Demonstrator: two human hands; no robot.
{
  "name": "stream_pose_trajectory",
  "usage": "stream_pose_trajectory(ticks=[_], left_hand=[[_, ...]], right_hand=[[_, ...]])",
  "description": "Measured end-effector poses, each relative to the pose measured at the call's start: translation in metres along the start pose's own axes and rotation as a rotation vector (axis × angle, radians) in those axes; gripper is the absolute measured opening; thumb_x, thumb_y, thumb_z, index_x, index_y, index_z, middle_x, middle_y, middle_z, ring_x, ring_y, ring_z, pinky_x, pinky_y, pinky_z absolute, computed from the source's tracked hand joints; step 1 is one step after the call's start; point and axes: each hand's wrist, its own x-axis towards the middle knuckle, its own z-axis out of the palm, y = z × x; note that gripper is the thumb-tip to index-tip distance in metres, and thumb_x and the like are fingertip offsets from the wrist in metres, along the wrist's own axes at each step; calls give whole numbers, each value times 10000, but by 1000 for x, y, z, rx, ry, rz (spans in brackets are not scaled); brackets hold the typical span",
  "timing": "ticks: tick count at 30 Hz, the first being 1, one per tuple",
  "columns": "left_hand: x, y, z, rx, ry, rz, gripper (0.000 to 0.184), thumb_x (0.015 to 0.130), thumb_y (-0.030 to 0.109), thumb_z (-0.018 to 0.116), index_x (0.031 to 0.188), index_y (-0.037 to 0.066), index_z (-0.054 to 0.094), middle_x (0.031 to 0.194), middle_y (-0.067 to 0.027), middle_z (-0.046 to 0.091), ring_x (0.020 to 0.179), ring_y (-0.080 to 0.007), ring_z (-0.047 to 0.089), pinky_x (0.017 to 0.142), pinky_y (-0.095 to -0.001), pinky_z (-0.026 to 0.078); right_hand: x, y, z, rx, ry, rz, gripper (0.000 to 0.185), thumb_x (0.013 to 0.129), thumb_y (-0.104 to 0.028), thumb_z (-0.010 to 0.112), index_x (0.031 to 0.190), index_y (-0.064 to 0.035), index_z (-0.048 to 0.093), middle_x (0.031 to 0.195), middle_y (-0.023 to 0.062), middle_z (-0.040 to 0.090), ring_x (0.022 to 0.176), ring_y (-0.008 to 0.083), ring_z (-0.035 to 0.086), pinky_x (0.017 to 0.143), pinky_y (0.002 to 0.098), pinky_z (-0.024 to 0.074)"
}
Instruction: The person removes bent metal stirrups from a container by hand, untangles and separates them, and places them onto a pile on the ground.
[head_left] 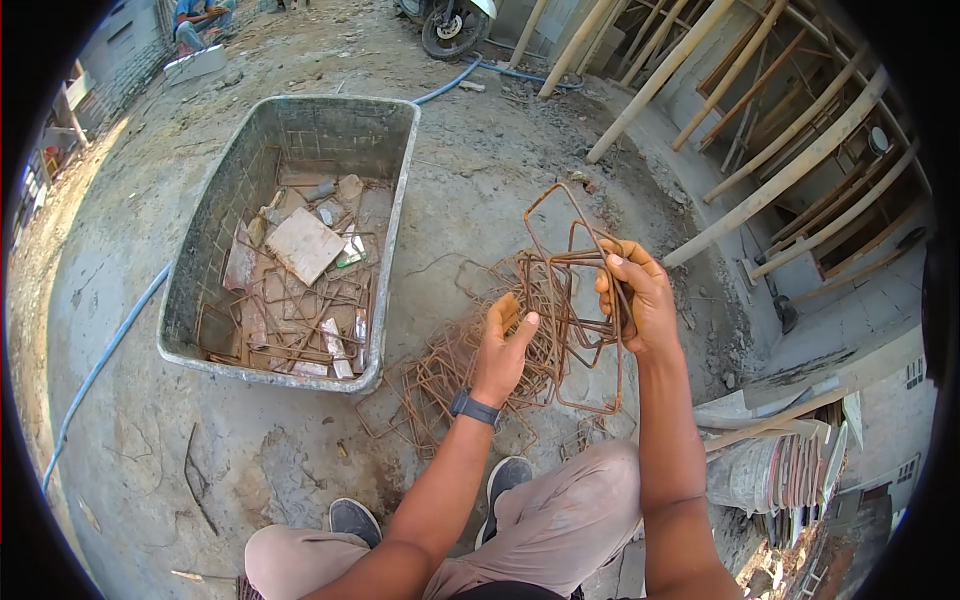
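Note:
My right hand [638,290] is closed around several rusty rebar stirrups [572,258], thin rods bent into rectangular loops, held up in front of me. My left hand [505,350], with a dark band on the wrist, is just left of the held loops. Its thumb and fingers are apart, and I see nothing gripped in them. Below and behind both hands lies a tangled pile of similar stirrups [440,385] on the concrete ground. Where the held loops overlap the pile, I cannot tell them apart.
A large dark tub [270,372] at the left holds loose stirrups, a flat tile piece [304,245] and other scraps. A blue hose [110,355] runs behind it. Wooden poles [640,95] lean at the right, near stacked material [770,470]. A person [195,22] sits far left.

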Motion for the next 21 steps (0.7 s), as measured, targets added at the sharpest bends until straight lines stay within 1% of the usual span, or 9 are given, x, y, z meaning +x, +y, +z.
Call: stream_pose_trajectory(ticks=[1, 4, 7, 10, 11, 13, 15, 19, 21], left_hand=[[1, -1, 0, 16, 32, 21, 706, 975, 327, 675, 1490, -38, 358, 1448, -256, 478, 1294, -301, 533, 1067, -406, 439], [-2, 14, -13, 132, -32, -123, 681, 973, 308, 665, 1485, -34, 373, 1368, -255, 556, 1223, -301, 593, 1014, -401, 485], [-3, 5, -37, 279, 86, -163, 587, 965, 281, 662, 1422, -33, 472, 1263, -227, 632, 1070, -278, 664, 938, -397, 519], [4, -20, -60, 451, 289, 160, 460, 957, 268, 665, 1303, -25, 588, 1088, -154, 696, 799, -211, 677, 767, -366, 556], [6, -21, -68, 524, 330, 225, 376, 953, 242, 677, 1226, -13, 637, 999, -91, 695, 649, -119, 601, 590, -287, 517], [-3, 19, -64, 256, 301, 19, 336, 959, 218, 676, 1214, 1, 643, 961, -65, 692, 623, -74, 560, 517, -237, 463], [-4, 38, -64, -29, 237, -137, 284, 971, 185, 674, 1205, 26, 651, 965, -33, 693, 600, -26, 510, 455, -195, 416], [-4, 40, -55, -250, 233, -282, 259, 977, 167, 675, 1205, 49, 648, 999, -17, 680, 582, -25, 493, 457, -173, 420], [-8, 36, -45, -383, 262, -322, 263, 976, 156, 677, 1218, 61, 640, 1028, -16, 666, 585, -28, 493, 454, -162, 413]], right_hand=[[0, 1, 0, 22, -30, 12, 228, 931, -121, 668, 1122, 3, 651, 756, 69, 689, 557, 82, 616, 485, 207, 490], [3, 2, 8, -74, -24, 17, 219, 932, -114, 669, 1115, 5, 652, 765, 63, 691, 596, 90, 647, 508, 211, 508], [11, 14, 5, -217, 4, -3, 203, 938, -112, 668, 1100, 9, 653, 774, 53, 691, 642, 101, 669, 548, 224, 527], [20, 29, 4, -319, -3, 45, 190, 949, -137, 679, 1076, 4, 661, 776, 42, 683, 664, 106, 661, 577, 247, 518], [21, 31, 5, -369, -9, 84, 192, 949, -146, 686, 1071, 0, 665, 774, 40, 681, 658, 103, 654, 569, 247, 506], [23, 34, 11, -452, -25, 140, 204, 951, -192, 706, 1050, -16, 678, 747, 24, 661, 616, 84, 604, 542, 236, 444], [29, 41, 10, -433, -52, 147, 212, 954, -217, 709, 1028, -21, 680, 718, 12, 638, 596, 76, 575, 536, 234, 422], [37, 46, 9, -380, -122, 111, 223, 961, -250, 706, 991, -31, 678, 665, -5, 595, 561, 63, 530, 518, 236, 397], [37, 43, 14, -364, -126, 105, 250, 969, -274, 695, 1022, -31, 676, 655, -15, 583, 532, 53, 495, 493, 229, 360]])
